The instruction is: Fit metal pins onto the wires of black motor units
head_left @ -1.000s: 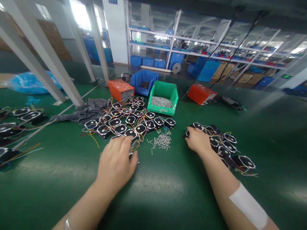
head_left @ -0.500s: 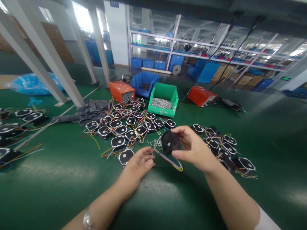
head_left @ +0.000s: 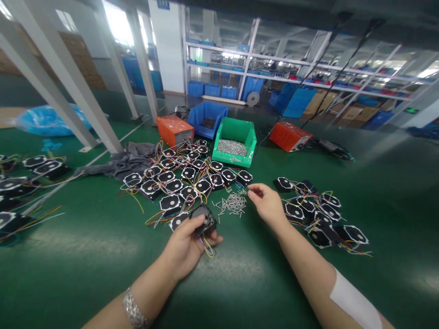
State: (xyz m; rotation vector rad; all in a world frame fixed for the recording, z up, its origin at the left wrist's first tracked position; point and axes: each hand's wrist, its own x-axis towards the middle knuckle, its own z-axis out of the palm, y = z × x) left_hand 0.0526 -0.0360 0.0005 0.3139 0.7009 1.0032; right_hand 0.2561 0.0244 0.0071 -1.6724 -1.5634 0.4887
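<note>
My left hand [head_left: 187, 244] is closed around a small black fan unit [head_left: 204, 220] with coloured wires hanging from it, held just above the green table [head_left: 240, 283]. My right hand [head_left: 267, 203] hovers beside a loose heap of small metal screws [head_left: 233, 203], thumb and fingers pinched together; whether a screw is in them is too small to tell. A large pile of black fan units with coloured wires [head_left: 181, 176] lies ahead on the left. A smaller pile of the same units [head_left: 318, 212] lies to the right of my right hand.
A green bin of screws [head_left: 235, 141], a blue bin [head_left: 207, 116] and two orange boxes [head_left: 174, 129] [head_left: 290, 135] stand behind the piles. A grey cloth [head_left: 126, 160] lies left of them. More fan units [head_left: 20, 183] sit at the far left. White posts rise at the left.
The fan unit passed from my right hand to my left hand. My right hand then moved out to the screw heap, and my left hand drew the unit toward me.
</note>
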